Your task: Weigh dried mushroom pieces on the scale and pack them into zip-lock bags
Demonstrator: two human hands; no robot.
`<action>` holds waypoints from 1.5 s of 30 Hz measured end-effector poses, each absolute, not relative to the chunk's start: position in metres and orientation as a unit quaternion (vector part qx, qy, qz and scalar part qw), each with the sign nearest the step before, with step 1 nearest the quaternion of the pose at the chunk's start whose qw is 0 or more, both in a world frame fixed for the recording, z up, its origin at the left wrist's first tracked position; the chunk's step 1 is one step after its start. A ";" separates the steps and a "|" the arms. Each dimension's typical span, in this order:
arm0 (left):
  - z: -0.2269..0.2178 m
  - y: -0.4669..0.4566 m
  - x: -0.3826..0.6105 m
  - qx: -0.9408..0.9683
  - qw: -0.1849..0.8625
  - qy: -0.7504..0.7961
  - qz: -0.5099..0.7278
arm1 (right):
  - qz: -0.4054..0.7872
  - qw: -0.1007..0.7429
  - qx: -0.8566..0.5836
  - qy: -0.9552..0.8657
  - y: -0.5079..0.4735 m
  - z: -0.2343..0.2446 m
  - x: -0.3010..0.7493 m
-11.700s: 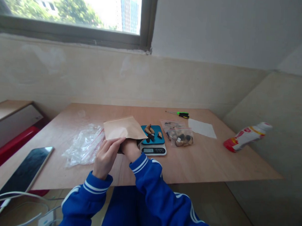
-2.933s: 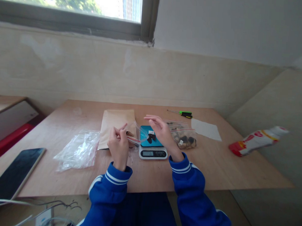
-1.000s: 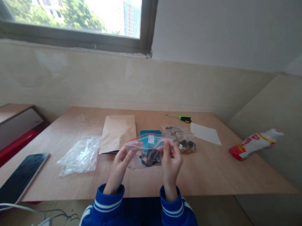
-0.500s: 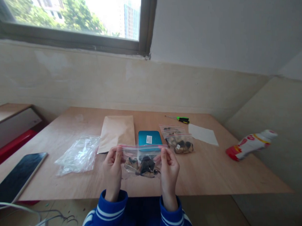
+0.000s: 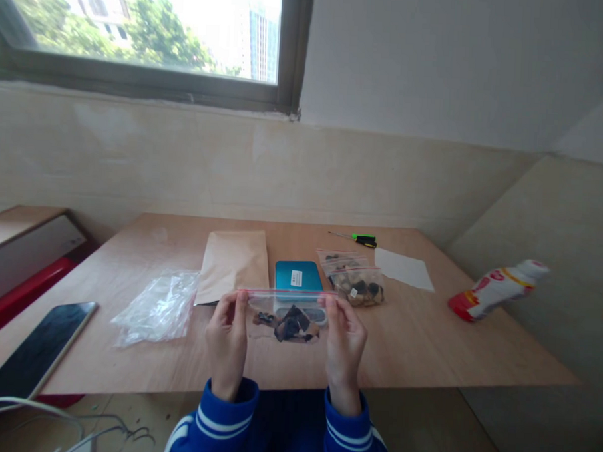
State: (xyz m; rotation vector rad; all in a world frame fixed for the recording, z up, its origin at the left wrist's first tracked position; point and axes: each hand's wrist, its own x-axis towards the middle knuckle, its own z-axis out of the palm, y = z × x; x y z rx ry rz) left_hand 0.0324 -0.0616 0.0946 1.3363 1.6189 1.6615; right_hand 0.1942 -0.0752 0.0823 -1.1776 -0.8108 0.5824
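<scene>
Stretched between my two hands is a clear zip-lock bag [image 5: 288, 324] with a red seal line, holding dark and brown dried pieces. My left hand [image 5: 229, 339] pinches its top left corner between thumb and fingers. At the top right corner, my right hand [image 5: 345, 348] pinches the bag the same way. The bag is held up over the front part of the table, its top edge level. Just behind it lies a teal box [image 5: 299, 274] with a white label, partly covered by the bag. More filled zip-lock bags [image 5: 361, 285] lie overlapping behind my right hand.
On the wooden table [image 5: 416, 344] are a brown paper pouch [image 5: 235, 260], crumpled clear plastic [image 5: 158, 306], a phone [image 5: 34, 344], screwdrivers [image 5: 363, 240], white paper [image 5: 404, 268] and a bottle [image 5: 498, 290] at the right. White cables [image 5: 34, 406] run at the lower left.
My right hand has moved slightly right, pulling the bag's top edge straighter. The contents have shifted and the bag's lower edge sits a little higher.
</scene>
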 end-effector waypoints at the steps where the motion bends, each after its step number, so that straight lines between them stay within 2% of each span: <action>1: 0.094 -0.062 0.035 0.482 0.229 0.586 0.611 | 0.266 0.717 -0.530 -0.366 -0.075 0.083 0.194; 7: 0.091 -0.063 0.049 0.453 0.294 0.536 0.649 | 0.289 0.676 -0.528 -0.425 -0.075 0.087 0.199; 11: 0.094 -0.066 0.050 0.449 0.282 0.530 0.662 | 0.285 0.651 -0.527 -0.466 -0.080 0.087 0.203; 19: 0.103 -0.070 0.043 0.488 0.270 0.532 0.637 | 0.266 0.656 -0.525 -0.473 -0.082 0.085 0.207; 21: 0.103 -0.070 0.042 0.491 0.267 0.531 0.636 | 0.236 0.622 -0.529 -0.527 -0.082 0.090 0.212; 25: 0.100 -0.071 0.044 0.526 0.286 0.509 0.618 | 0.091 0.519 -0.546 -0.651 -0.081 0.108 0.211; 29: 0.101 -0.071 0.046 0.561 0.290 0.483 0.606 | 0.079 0.438 -0.525 -0.726 -0.070 0.124 0.196; 36: 0.102 -0.068 0.039 0.567 0.312 0.465 0.604 | 0.109 0.475 -0.507 -0.711 -0.056 0.125 0.188; 45: 0.110 -0.070 0.039 0.503 0.349 0.471 0.636 | 0.101 0.419 -0.464 -0.774 -0.057 0.130 0.175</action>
